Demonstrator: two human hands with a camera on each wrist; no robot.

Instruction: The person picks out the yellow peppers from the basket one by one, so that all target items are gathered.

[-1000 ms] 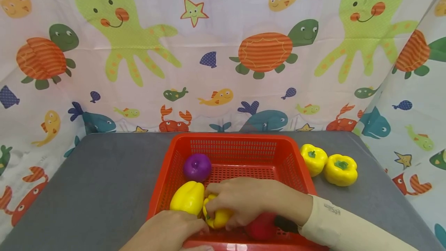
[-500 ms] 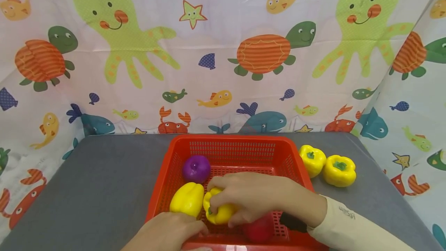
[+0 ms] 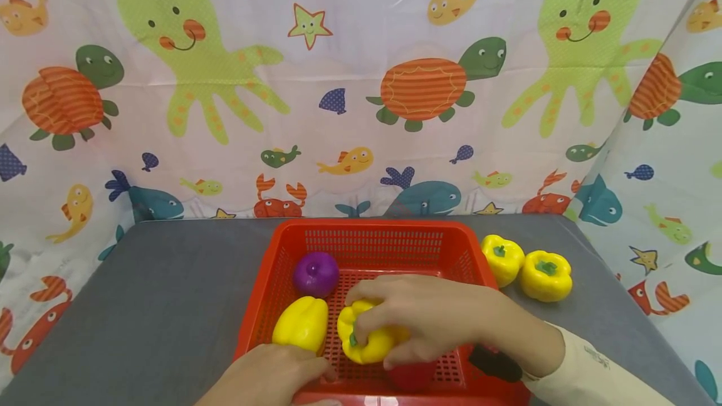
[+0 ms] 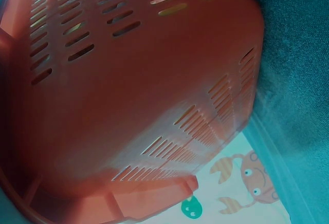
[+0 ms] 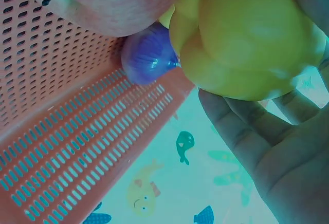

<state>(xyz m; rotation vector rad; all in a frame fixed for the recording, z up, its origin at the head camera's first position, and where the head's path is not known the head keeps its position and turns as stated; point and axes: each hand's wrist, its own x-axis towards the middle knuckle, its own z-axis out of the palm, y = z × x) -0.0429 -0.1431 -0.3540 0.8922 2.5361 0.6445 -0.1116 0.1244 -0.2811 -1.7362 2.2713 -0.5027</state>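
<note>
In the head view, my right hand [image 3: 429, 312] holds a yellow bell pepper [image 3: 375, 340] over the red basket [image 3: 366, 224], green stem end toward the left. The right wrist view shows fingers curled round this bell pepper [image 5: 247, 34]. My left hand [image 3: 271, 371] grips the basket's front left rim, with the thumb on the near side. Beside its fingers lies a second yellow bell pepper [image 3: 301, 324], and behind that sits a purple onion [image 3: 316, 274]. A red apple [image 3: 414, 376], partly hidden under my right hand, lies at the basket's front; its stem shows in the right wrist view.
Two more yellow bell peppers [image 3: 545, 275] stand on the grey table [image 3: 180, 293], just right of the basket. A curtain [image 3: 338, 111] printed with sea animals encloses the back and sides. The left wrist view is filled by the basket's slotted outer wall [image 4: 118, 90].
My right hand has shifted right with its bell pepper, and a gap has opened between that pepper and the one by my left hand. The left hand keeps its place on the rim.
</note>
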